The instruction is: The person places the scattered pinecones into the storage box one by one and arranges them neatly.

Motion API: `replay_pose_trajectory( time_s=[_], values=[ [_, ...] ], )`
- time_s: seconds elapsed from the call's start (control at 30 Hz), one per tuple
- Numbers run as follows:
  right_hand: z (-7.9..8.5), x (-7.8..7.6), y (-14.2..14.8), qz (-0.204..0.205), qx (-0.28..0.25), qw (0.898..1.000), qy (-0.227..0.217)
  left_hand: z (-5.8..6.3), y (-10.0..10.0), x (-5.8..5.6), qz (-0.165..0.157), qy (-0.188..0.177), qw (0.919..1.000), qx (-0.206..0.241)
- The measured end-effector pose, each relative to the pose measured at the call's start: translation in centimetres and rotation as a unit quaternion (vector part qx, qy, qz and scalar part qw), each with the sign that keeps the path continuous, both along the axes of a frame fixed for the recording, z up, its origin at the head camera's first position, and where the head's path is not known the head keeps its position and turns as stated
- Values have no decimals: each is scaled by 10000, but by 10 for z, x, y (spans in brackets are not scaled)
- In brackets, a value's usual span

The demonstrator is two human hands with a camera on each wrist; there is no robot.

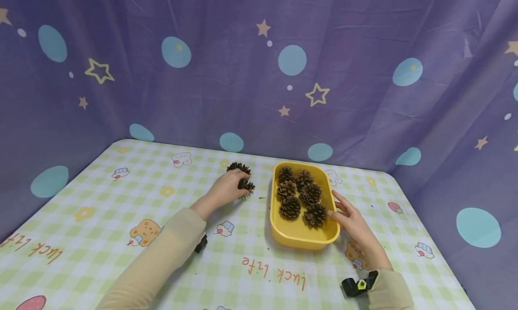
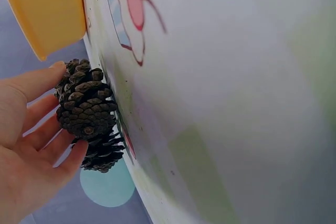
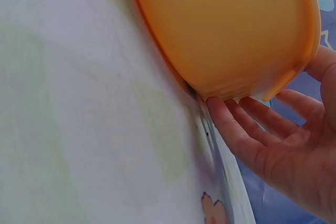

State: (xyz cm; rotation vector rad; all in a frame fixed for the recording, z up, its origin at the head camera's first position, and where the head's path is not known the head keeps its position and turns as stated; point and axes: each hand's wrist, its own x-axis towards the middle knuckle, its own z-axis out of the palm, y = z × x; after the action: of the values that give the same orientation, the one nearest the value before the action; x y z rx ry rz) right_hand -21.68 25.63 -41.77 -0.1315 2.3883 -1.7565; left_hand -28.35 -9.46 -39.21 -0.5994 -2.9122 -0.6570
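Note:
My left hand [image 1: 226, 187] grips a brown pine cone [image 2: 86, 103], thumb on one side and fingers round the other. A second pine cone [image 1: 238, 168] lies just beyond that hand, partly hidden by it. To the right stands a yellow plastic box [image 1: 301, 240] with several pine cones [image 1: 290, 207] inside, bunched toward its far and middle part. At the box's right side, my right hand [image 1: 356, 222] holds the rim, its thumb over the edge and its fingers [image 3: 231, 124] against the outer wall.
A green-and-white checked cloth [image 1: 243, 283] with cartoon prints covers the table. Behind it and at both sides hangs a purple curtain [image 1: 234, 85] with stars and blue dots. Each wrist wears a black camera mount [image 1: 358, 285].

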Motion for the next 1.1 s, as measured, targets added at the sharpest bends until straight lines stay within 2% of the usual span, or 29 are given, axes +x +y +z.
replay_pose_trajectory(
  time_s=[0.33,0.57,0.87,1.1],
  values=[
    [0,1,0,-30,-30,10000,-44,-4,0,-2,-45,-186,9998,-56],
    [2,1,-1,13,-62,10000,-24,-2,-3,-1,-14,-289,9990,343],
    [1,0,0,10,-73,10000,29,2,-2,3,-63,-105,9983,568],
    [-1,0,0,24,-70,9999,75,8,3,10,-101,201,9963,824]
  ],
)
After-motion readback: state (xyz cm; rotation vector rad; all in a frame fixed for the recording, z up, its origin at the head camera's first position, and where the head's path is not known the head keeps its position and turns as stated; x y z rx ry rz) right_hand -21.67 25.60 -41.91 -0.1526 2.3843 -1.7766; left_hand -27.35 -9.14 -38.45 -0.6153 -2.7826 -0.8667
